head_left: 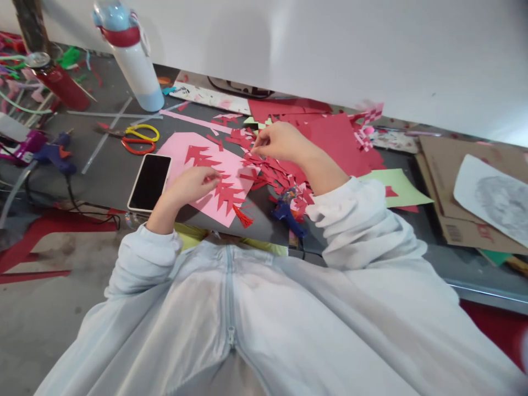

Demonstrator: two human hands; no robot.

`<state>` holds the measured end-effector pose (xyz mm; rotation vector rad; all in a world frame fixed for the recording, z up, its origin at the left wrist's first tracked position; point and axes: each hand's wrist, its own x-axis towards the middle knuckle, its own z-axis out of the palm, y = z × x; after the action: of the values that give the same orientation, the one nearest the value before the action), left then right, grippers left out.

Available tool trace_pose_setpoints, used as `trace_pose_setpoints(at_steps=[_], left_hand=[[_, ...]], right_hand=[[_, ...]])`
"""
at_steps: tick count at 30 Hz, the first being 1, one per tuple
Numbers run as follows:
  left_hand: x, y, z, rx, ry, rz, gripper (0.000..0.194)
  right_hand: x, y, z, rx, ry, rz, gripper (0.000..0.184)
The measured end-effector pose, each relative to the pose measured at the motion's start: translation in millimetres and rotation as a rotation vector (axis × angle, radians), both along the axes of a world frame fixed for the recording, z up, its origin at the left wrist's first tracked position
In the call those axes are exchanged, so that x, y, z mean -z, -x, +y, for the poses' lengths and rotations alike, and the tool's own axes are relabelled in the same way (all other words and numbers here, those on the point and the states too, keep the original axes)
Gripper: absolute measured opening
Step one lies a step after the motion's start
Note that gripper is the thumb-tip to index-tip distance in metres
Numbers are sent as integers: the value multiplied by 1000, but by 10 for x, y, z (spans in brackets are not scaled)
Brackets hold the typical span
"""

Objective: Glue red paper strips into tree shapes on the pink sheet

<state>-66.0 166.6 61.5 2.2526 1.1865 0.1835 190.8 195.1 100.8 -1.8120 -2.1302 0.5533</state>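
My left hand point(192, 184) rests over a pink paper sheet point(181, 144). Its fingers are pressed together at jagged red paper pieces point(226, 193) lying on the sheet; whatever they may hold is hidden. A red tassel point(243, 216) lies at the sheet's near corner. To the right, my right hand point(280, 138) is closed in a pinch above a heap of red paper scraps point(277, 171). Anything between those fingertips is too small to make out. A blue glue gun point(286, 213) lies just in front of the heap.
A phone point(149, 182) and scissors point(140, 138) lie left of the sheet. Behind them stand a white bottle point(138, 71) and a red can point(64, 85). Red paper point(334, 140), green paper point(404, 187) and cardboard point(437, 181) lie right. Another glue gun point(55, 154) is far left.
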Motion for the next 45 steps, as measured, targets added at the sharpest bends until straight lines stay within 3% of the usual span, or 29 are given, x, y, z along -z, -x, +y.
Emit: trace_pose_setpoints(at_steps=[6, 13, 20, 26, 31, 36, 45], left_hand=[[172, -333, -272, 355, -200, 78, 35], [249, -406, -452, 432, -354, 240, 32], [322, -391, -397, 530, -503, 171, 26], [340, -289, -407, 502, -479, 59, 21], [278, -194, -536, 497, -510, 61, 23], [302, -81, -709, 458, -460, 41, 24], [570, -7, -934, 489, -480, -26, 27]], right_hand=[[34, -235, -160, 15, 35, -51, 12], [29, -240, -367, -10, 57, -3, 7], [-79, -268, -612, -35, 117, -53, 14], [-130, -137, -878, -122, 197, -108, 17], [-26, 115, -1103, -392, 325, -253, 28], [133, 311, -1260, -378, 371, -357, 35], [285, 355, -1429, -414, 378, -355, 36]])
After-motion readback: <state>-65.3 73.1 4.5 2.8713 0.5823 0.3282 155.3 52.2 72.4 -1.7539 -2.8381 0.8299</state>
